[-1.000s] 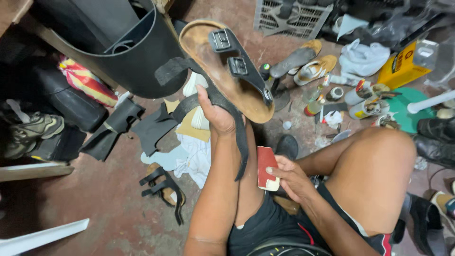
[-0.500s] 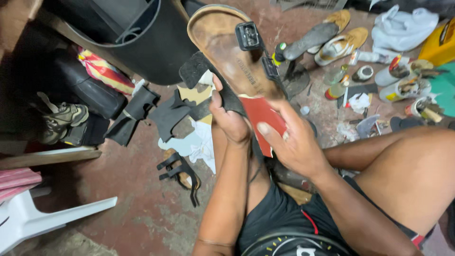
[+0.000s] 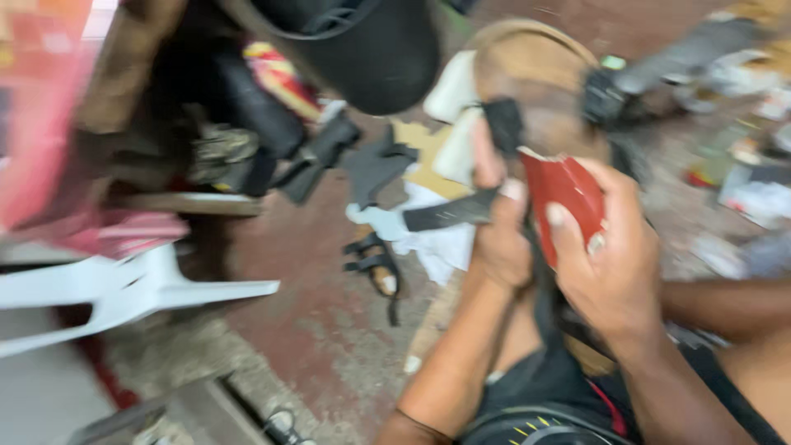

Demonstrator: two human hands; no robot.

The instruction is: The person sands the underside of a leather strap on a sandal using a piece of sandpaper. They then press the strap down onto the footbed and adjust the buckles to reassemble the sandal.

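Here the view is heavily blurred, yet the main things read clearly enough. The left hand (image 3: 501,239) is closed around a tan cork-soled sandal (image 3: 540,91), gripping it from below so that the sole rises toward twelve o'clock with its black buckled strap (image 3: 606,97) at about two o'clock of the hand. A loose black strap (image 3: 449,214) juts from under the thumb toward nine o'clock. The right hand (image 3: 614,264) is closed on a folded red sheet (image 3: 568,198), thumb on its face and fingers behind, pressing it against the sandal just at three o'clock of the left thumb; the sheet touches the sole's lower part. Both forearms run down toward five and six o'clock, above black shorts.

On the reddish floor (image 3: 313,321), at nine o'clock of the left hand, lies a small black strappy sandal (image 3: 375,264), with white cloth (image 3: 428,239) just beside it. A black curved tub (image 3: 371,49) fills the upper middle at eleven o'clock, and a white plastic chair part (image 3: 124,292) stretches along the left edge. Scattered shoes at one to two o'clock are too blurred to tell apart.
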